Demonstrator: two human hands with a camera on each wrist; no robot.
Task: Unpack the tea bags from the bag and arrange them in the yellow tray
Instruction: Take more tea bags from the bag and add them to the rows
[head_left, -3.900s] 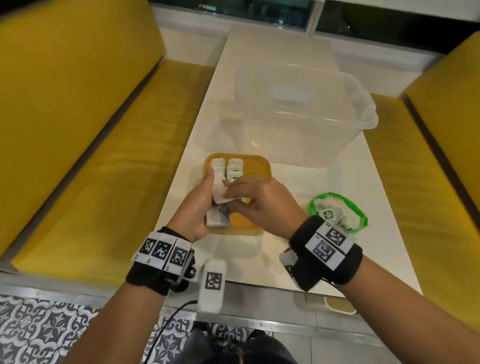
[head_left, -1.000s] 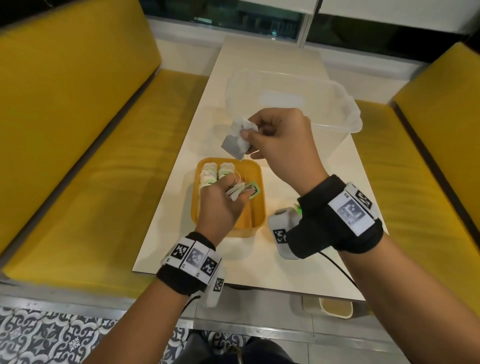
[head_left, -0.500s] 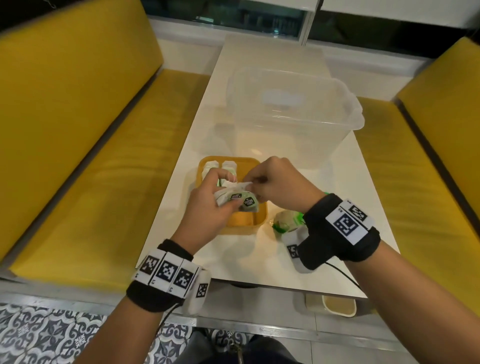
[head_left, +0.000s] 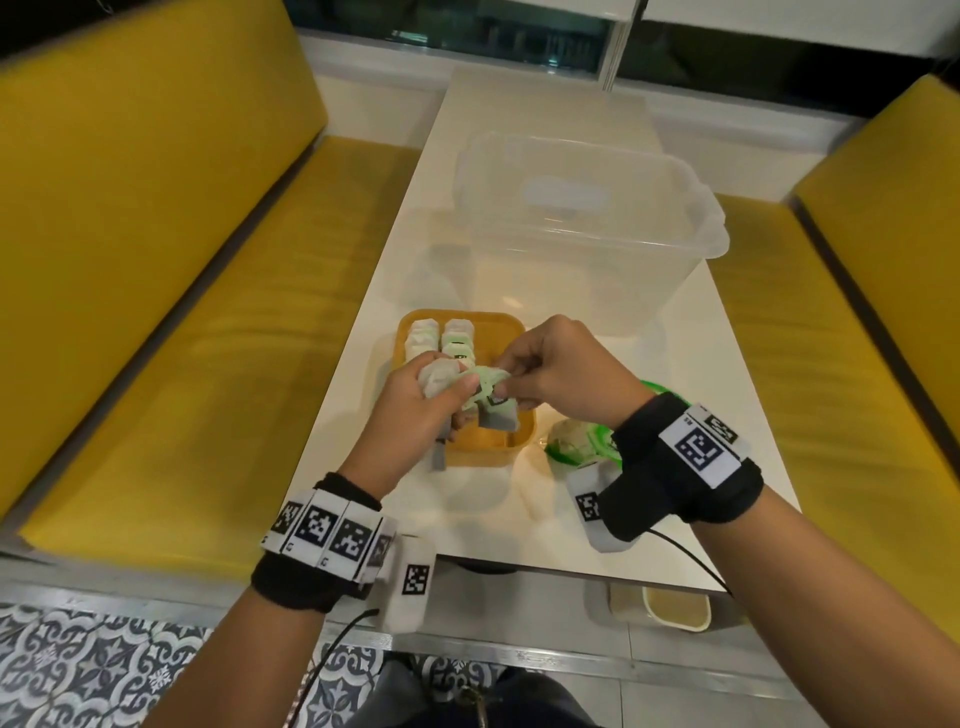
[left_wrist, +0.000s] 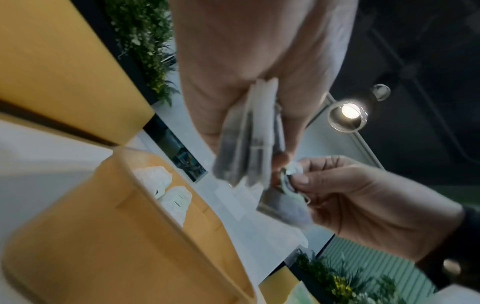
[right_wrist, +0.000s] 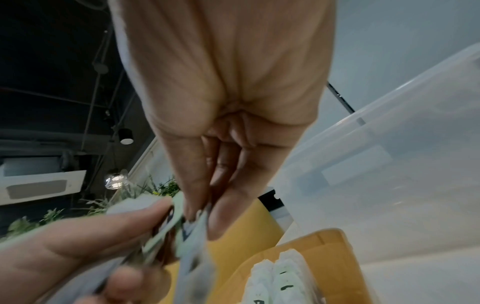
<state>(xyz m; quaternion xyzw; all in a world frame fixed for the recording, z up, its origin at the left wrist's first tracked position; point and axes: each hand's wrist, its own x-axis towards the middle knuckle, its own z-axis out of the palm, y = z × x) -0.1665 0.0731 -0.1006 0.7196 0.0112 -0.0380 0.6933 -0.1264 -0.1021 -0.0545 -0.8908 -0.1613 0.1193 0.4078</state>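
**Two hands on a bunch of tea bags above the yellow tray**

Head view: both hands meet over the near half of the yellow tray (head_left: 524, 441), which sits on the white table (head_left: 519, 156). Left hand (head_left: 415, 410) is curled round a bunch of tea bags (head_left: 441, 376). Right hand (head_left: 561, 374) pinches a green tag (head_left: 488, 387) and one tea bag (head_left: 501, 415) that hangs below it. Two rows of tea bags (head_left: 441, 340) stand in the far left part of the tray. Green bag (head_left: 582, 444) lies just right of the tray, partly behind the right wrist. Clear tub (head_left: 587, 228) stands beyond the tray.

Left wrist view: several flat tea bags (left_wrist: 249, 139) hang down from the left hand's grip; right fingertips (left_wrist: 301, 181) nip the tag beside them. Tray rim (left_wrist: 145, 201) below, white bags inside.

Right wrist view: blurred; right thumb and fingers (right_wrist: 197, 193) closed on tag and paper, left thumb (right_wrist: 124, 222) pressed against the same bunch. Rows visible in the tray (right_wrist: 337, 257).
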